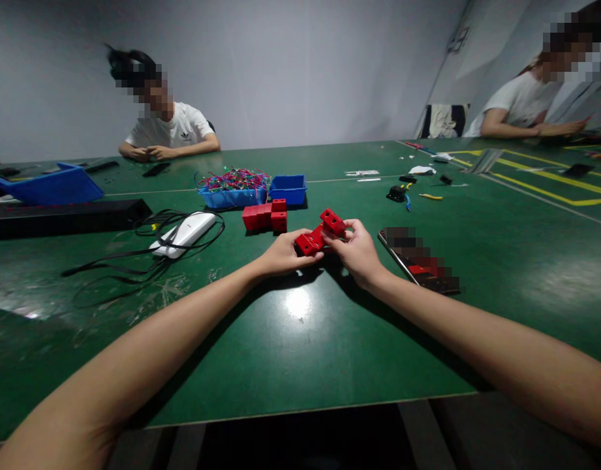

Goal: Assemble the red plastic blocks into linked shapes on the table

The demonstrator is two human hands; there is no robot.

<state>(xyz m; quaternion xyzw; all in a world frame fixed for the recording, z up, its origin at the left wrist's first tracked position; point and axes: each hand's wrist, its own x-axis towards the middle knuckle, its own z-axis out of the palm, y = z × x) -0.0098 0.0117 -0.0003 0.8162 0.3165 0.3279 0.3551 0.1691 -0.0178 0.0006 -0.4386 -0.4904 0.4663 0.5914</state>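
Just above the green table, my left hand (284, 254) is closed around a red block with round holes (307, 243). A second red block (333, 222), also with round holes, sits between the fingers of my right hand (356, 251), up and to the right of the first. The two blocks meet or nearly meet at a slant; whether they are joined I cannot tell. Behind my left hand, several like red blocks (258, 218) stand side by side in a row. To the right of my right hand lies a phone (417, 261) with a dark screen.
A blue bin of tangled coloured wires (234, 196) and a smaller blue bin (288, 188) stand behind the blocks. At left lie a white power strip (185, 235) with black cords and a long black bar (65, 219). Two people sit across the table (300, 365).
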